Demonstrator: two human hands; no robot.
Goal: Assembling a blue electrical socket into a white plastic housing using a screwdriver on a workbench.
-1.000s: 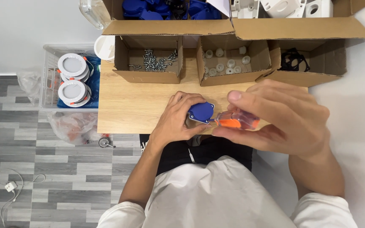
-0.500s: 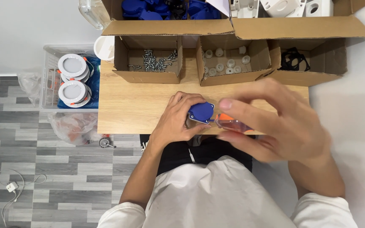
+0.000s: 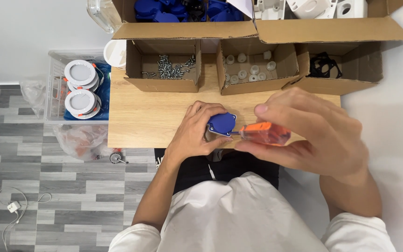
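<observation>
left hand (image 3: 194,133) curled, right hand (image 3: 311,133) pinching

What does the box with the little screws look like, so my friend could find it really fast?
Start at the wooden table and look along its far edge, where three small open cardboard boxes stand in a row. The box of screws is the leftmost one, nearest the white round lamps. Only it holds a pile of shiny metal screws; its neighbours hold white caps and black parts.

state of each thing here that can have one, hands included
left hand: gripping the blue part
right hand: gripping the screwdriver
blue part: held at table edge
orange-handled screwdriver: tip at the blue part
screw box: open
white caps box: open
</observation>
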